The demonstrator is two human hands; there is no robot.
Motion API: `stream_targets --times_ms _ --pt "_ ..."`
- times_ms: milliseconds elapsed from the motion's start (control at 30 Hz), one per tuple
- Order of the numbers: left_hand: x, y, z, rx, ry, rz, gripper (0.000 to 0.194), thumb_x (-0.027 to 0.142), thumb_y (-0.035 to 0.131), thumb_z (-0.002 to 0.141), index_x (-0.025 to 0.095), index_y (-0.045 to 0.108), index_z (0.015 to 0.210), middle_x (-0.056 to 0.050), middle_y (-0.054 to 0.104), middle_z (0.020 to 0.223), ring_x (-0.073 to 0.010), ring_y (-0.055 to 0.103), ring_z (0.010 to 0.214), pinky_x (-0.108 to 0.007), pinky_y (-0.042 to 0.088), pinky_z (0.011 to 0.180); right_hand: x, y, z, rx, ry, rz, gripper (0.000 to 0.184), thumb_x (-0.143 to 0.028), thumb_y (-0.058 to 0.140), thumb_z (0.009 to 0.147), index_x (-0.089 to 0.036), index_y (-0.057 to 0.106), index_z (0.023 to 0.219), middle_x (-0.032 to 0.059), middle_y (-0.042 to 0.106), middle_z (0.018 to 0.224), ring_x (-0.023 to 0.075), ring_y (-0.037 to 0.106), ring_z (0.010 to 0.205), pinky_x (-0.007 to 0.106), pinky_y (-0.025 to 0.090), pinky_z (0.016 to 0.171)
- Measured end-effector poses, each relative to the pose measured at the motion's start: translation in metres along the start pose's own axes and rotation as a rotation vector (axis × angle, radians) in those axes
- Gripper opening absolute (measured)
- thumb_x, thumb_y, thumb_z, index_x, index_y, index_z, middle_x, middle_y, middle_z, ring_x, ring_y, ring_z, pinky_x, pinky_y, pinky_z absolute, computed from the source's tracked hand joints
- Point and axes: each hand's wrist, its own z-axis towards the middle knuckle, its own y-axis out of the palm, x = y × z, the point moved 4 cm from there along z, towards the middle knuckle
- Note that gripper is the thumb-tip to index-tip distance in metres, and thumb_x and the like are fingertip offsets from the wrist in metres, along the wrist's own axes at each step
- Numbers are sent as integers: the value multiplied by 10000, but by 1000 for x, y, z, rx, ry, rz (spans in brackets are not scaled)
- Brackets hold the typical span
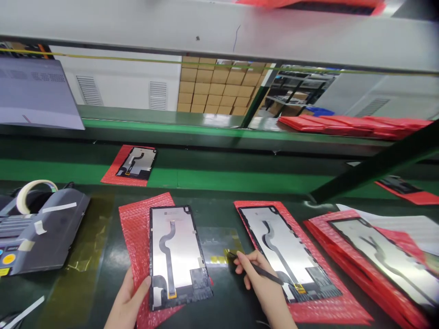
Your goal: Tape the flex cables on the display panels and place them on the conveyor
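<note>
A display panel with a black flex cable lies face down on a red bubble-wrap sheet in front of me. My left hand grips the lower left edge of that sheet and panel, thumb on top. My right hand is closed round black tweezers, whose tip touches a small yellow strip on the clear film between the two panels. A second panel on red wrap lies just right of that hand.
A grey tape dispenser with a white roll stands at the left. More panels on red wrap lie at the right and on the green conveyor belt. Red sheets are stacked beyond the belt. A dark diagonal bar crosses the right.
</note>
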Motion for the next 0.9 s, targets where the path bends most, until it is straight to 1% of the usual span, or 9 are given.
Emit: stream_targets --times_ms 100,200,267,300,433,533,667,767,900 --pt "11 -14 3 134 116 -50 708 549 830 650 279 609 1267 -30 633 1379 -317 450 1388 -444 275 1211 1 -1 -3 14 -33 80 549 -694 776 630 -202 533 599 17 661 551 67 435 295 197 313 295" --pt "34 -55 12 253 157 -193 651 641 786 642 277 635 1160 -35 639 1371 -306 471 1372 -440 340 1185 2 1 -12 -2 -52 140 532 -662 776 670 -200 522 603 10 652 547 52 415 292 181 291 293" --pt "47 -94 19 315 66 -299 640 754 712 622 228 701 989 -72 734 1196 -344 549 1276 -473 436 1111 2 6 -24 -31 -49 178 504 -629 761 724 -196 525 621 3 646 554 40 408 303 167 287 306" --pt "55 -118 19 445 82 -331 671 830 624 622 226 722 896 -66 772 1072 -345 587 1205 -460 510 1022 2 11 -31 -55 -38 199 488 -610 755 747 -195 524 631 0 642 559 38 409 314 159 283 312" --pt "77 -178 18 583 98 -338 611 758 438 825 226 727 743 -21 737 699 -228 623 798 -334 581 625 0 42 -64 -207 48 240 493 -609 731 780 -198 497 641 -2 635 565 28 390 333 141 225 316" --pt "86 -186 14 638 76 -329 426 578 561 818 221 618 591 17 511 432 -149 450 505 -290 524 516 -1 71 -84 -349 107 195 509 -638 710 785 -191 510 649 3 634 548 20 381 323 145 220 329" --pt "95 -172 11 571 168 -247 385 408 799 619 208 482 529 76 355 401 -88 287 430 -204 463 482 1 95 -95 -421 125 171 520 -655 690 790 -190 500 655 19 652 555 24 398 318 150 230 335" --pt "97 -167 9 588 185 -195 569 564 917 337 210 529 557 83 426 426 -88 353 457 -205 474 491 5 100 -97 -415 123 154 515 -649 685 795 -194 491 657 24 661 564 32 414 320 151 241 333" --pt "94 -169 13 595 49 -149 878 864 718 55 182 628 600 -2 575 469 -147 462 478 -281 461 437 11 100 -99 -400 122 144 484 -632 678 810 -202 504 672 25 666 578 48 428 334 159 277 322"
